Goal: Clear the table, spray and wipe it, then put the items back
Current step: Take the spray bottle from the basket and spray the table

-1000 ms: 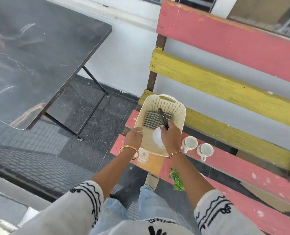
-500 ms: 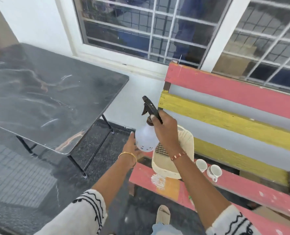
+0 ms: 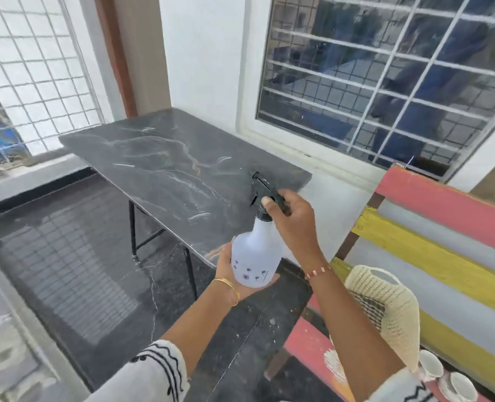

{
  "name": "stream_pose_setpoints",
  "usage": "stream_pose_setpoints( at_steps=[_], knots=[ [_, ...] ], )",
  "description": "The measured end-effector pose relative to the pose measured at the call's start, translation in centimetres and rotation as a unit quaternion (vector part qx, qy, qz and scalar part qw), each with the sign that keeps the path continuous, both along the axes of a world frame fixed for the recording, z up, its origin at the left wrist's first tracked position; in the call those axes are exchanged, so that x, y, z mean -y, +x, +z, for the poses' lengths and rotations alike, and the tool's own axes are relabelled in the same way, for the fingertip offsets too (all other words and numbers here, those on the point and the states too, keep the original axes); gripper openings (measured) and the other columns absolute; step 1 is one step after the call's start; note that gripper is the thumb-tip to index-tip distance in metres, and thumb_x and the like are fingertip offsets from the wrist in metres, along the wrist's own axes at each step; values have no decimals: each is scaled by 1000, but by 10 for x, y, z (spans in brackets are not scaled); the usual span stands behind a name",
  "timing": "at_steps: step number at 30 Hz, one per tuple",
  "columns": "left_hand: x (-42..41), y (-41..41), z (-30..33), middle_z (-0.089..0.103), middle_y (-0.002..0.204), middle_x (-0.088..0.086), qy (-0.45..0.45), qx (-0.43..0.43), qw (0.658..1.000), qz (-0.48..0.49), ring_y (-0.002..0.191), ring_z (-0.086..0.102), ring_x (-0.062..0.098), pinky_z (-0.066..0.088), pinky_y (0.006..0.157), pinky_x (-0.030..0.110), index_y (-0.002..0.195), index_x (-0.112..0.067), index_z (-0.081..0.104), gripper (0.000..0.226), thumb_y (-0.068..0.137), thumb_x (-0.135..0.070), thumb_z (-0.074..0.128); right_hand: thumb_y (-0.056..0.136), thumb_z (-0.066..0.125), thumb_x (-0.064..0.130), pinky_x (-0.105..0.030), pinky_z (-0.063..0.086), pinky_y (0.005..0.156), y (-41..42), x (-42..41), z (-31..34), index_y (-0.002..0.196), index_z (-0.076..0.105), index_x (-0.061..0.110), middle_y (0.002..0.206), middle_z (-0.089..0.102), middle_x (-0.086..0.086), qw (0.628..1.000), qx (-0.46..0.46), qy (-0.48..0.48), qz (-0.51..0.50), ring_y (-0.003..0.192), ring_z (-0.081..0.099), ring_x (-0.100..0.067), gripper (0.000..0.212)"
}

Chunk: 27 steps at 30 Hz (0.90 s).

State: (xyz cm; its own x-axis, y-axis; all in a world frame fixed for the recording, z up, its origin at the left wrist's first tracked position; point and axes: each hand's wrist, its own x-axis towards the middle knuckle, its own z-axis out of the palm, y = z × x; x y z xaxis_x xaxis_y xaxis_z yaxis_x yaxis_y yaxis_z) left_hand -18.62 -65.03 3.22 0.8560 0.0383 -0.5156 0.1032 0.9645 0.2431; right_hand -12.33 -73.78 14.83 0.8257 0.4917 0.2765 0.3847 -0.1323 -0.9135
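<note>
The cream perforated plastic basket (image 3: 391, 309) at about four o'clock is partly blocked by the right forearm, and the checked cloth (image 3: 369, 307) inside it shows only as a dark sliver. Two small white ceramic cups (image 3: 446, 375) sit at the bottom right corner, the nearer one cut by the edge. They rest on the seat of the pink and yellow slatted wooden bench (image 3: 432, 256), whose far end runs out of sight at three o'clock. The print on the bottle's lower body is too small to read, just little dark flower-like marks.

The translucent white plastic spray bottle with a black trigger head (image 3: 255, 253) is held in the air near the centre, tilted, its nozzle pointing toward eleven o'clock over the near corner of the dark marble-patterned folding table (image 3: 165, 163). The left hand (image 3: 229, 274) cups the bottle's base from below, palm up, fingers wrapped round the bottom. The right hand (image 3: 291, 219) is closed around the neck and trigger head, thumb lying on top. The tabletop carries pale streaks and glare.
</note>
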Motion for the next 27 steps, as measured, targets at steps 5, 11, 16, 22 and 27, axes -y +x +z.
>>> stream_pose_setpoints(
  at_steps=[5, 11, 16, 22, 27],
  knots=[
    [-44, -25, 1, 58, 122, 17, 33, -33, 999, -10, 106, 54, 39, 45, 77, 53, 123, -17, 55, 64, 77, -62, 47, 76, 76, 25, -22, 46, 86, -13, -43, -8, 105, 60, 26, 99, 61, 0, 982, -100, -58, 146, 93, 61, -14, 33],
    [-96, -40, -2, 57, 128, 18, 55, -13, 998, 22, 115, 52, 40, 43, 88, 55, 123, -16, 57, 68, 79, -65, 43, 83, 64, 2, -27, 56, 76, -25, -113, -10, 85, 65, 16, 90, 69, -2, 965, -183, 15, 188, 82, 68, -11, 15],
    [-161, -33, 1, 70, 103, 16, 69, 5, 996, 59, 93, 64, 34, 46, 83, 46, 107, -14, 67, 61, 82, -62, 38, 83, 58, -3, -24, 49, 51, -14, -187, -14, 79, 63, 9, 53, 57, -3, 971, -174, 44, 156, 44, 55, -14, 14],
    [-253, -8, -10, 72, 100, 16, 116, -46, 990, 59, 94, 65, 32, 47, 87, 44, 96, -10, 73, 65, 85, -63, 35, 81, 52, -5, -20, 42, 44, 22, -283, -32, 71, 61, 12, 56, 55, -7, 962, -223, 48, 152, 40, 50, -13, 22],
    [-343, 9, -9, 63, 115, 16, 170, -98, 978, 69, 101, 61, 32, 45, 93, 46, 118, -6, 56, 62, 85, -56, 43, 84, 56, 1, -23, 39, 43, 54, -361, -42, 72, 56, 8, 53, 50, -8, 954, -288, 55, 57, 37, 48, -13, 14]
  ],
)
